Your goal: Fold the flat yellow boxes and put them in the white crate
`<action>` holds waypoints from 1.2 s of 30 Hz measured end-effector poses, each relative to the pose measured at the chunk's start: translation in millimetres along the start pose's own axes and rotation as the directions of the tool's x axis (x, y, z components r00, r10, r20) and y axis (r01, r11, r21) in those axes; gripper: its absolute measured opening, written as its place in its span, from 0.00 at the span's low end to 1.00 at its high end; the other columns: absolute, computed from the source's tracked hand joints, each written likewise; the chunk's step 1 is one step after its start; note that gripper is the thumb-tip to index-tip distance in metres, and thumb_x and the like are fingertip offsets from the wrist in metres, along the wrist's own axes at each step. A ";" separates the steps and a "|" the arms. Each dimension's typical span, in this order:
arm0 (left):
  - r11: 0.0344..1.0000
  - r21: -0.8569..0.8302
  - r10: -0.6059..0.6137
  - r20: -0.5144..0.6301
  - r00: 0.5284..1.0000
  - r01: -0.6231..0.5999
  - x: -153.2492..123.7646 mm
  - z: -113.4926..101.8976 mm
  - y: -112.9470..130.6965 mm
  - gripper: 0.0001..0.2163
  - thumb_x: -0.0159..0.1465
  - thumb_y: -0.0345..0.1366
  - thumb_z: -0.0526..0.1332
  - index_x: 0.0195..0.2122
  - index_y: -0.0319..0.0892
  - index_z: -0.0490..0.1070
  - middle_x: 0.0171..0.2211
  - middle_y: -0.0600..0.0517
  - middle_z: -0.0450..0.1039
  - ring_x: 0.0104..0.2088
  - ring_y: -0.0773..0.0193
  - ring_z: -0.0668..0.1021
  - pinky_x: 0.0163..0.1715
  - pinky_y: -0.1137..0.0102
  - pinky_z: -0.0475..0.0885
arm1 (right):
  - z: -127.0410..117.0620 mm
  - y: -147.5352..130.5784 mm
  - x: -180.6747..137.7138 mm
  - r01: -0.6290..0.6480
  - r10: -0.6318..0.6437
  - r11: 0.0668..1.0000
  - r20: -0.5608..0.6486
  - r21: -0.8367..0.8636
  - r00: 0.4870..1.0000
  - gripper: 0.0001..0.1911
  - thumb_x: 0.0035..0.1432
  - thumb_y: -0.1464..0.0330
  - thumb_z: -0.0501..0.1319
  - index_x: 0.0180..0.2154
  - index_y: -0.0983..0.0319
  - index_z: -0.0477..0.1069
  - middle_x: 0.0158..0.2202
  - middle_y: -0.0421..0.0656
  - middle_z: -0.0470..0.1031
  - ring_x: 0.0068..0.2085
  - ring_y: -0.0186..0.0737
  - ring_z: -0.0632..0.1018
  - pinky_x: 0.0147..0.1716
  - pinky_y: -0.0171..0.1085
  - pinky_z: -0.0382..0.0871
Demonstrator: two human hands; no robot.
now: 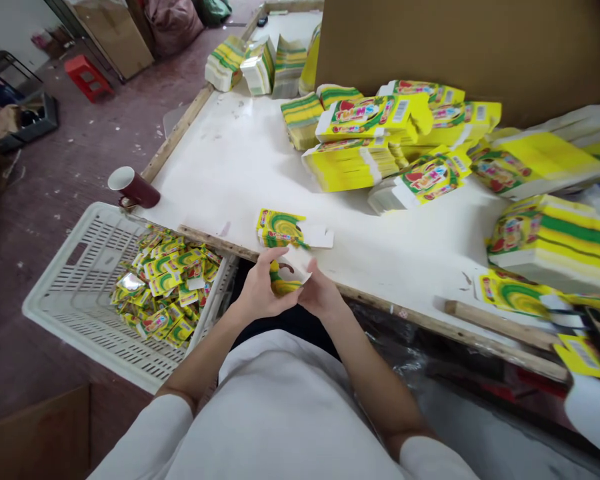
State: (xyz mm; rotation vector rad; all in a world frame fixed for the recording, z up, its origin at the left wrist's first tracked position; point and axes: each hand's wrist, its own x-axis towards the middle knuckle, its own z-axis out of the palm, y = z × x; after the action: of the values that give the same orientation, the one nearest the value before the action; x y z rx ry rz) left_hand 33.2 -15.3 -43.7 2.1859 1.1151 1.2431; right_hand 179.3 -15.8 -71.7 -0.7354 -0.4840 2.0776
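Note:
Between both hands, at the front edge of the table, is a small yellow and green carton (284,288) with a white flap showing. My left hand (261,292) curls its thumb and fingers around the carton's left side. My right hand (322,293) grips it by the right end, near the white flap; part of these fingers is hidden. Just beyond my hands, one more printed carton (281,227) lies on the white tabletop, its white flap pointing right.
A white plastic basket (75,313) of folded cartons (173,273) stands at the left. A maroon mug (143,192) lies tipped near the table's left edge. Stacks of flat cartons (347,163) fill the back and right. At the right front is a wooden strip (500,325).

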 end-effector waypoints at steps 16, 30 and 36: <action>0.961 0.193 -0.240 0.246 0.939 0.195 1.6 1.1 -1.3 0.18 0.54 0.35 0.63 0.43 0.45 0.58 0.39 0.50 0.66 0.36 0.60 0.76 0.34 0.66 0.72 | -3.3 -21.0 -9.4 0.327 -0.265 0.787 0.191 -0.523 0.945 0.35 0.56 0.45 0.64 0.59 0.57 0.69 0.60 0.47 0.73 0.64 0.52 0.70 0.63 0.50 0.64; 0.642 -0.397 -0.685 0.085 0.723 0.656 -3.5 -4.6 -5.9 0.25 0.55 0.44 0.70 0.50 0.43 0.63 0.38 0.51 0.75 0.35 0.62 0.79 0.37 0.67 0.75 | -21.3 -10.4 -7.3 0.368 -0.713 0.419 -0.049 -0.830 0.700 0.25 0.65 0.62 0.59 0.63 0.52 0.67 0.65 0.42 0.68 0.65 0.47 0.70 0.67 0.49 0.60; 0.537 -0.633 -0.753 -0.062 0.655 0.558 7.0 -12.2 -10.0 0.22 0.52 0.38 0.74 0.46 0.41 0.72 0.26 0.59 0.72 0.24 0.72 0.75 0.28 0.77 0.72 | -14.7 -19.0 -11.3 0.403 -0.617 0.182 0.215 -0.897 0.757 0.15 0.63 0.62 0.62 0.51 0.49 0.78 0.68 0.41 0.63 0.65 0.50 0.69 0.61 0.50 0.69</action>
State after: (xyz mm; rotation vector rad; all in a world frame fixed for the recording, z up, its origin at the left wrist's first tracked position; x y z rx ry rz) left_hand 20.5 -4.3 -40.0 0.9409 1.3088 1.3409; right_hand 205.6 -13.5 -68.2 -1.1673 -1.6161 0.8764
